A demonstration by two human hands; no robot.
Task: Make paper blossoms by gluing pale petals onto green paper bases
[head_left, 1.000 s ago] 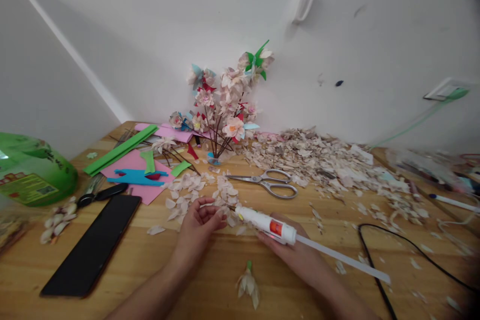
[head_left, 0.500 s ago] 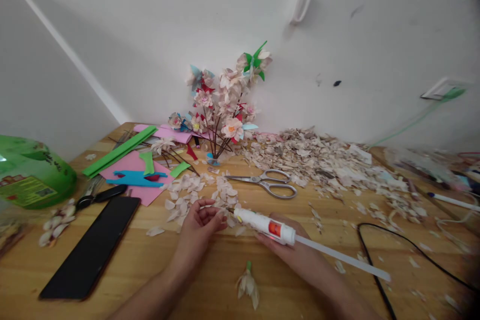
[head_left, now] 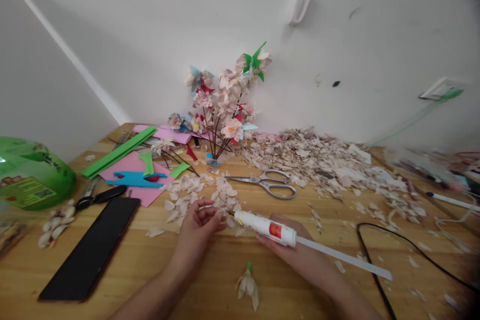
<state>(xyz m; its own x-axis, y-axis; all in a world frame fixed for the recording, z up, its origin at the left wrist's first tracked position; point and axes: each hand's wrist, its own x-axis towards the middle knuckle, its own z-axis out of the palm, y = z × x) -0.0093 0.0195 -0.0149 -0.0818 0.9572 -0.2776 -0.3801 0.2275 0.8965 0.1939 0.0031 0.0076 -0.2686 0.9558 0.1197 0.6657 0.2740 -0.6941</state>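
My right hand (head_left: 290, 245) is wrapped round a white hot glue gun (head_left: 264, 226) with an orange switch. A long pale glue stick (head_left: 347, 257) sticks out of its back end. The gun's nozzle points left, right by the fingertips of my left hand (head_left: 200, 225). Those fingers are pinched on a small pale petal, mostly hidden by the fingertips. Loose pale petals (head_left: 183, 197) lie on the wooden table just beyond. Nearer me, between my forearms, lies a petal flower with a green stem end (head_left: 248, 288).
Behind my hands are metal scissors (head_left: 266, 181) and a vase of handmade flowers (head_left: 227, 110). A heap of dry flakes (head_left: 311, 157) spreads at right, near a black cable (head_left: 405, 240). At left lie a phone (head_left: 92, 250), coloured paper (head_left: 148, 195) and a green bottle (head_left: 35, 172).
The glue gun's nozzle has shifted very slightly at my left fingertips. Both hands otherwise stay in almost the same place, and the things on the table have not moved.
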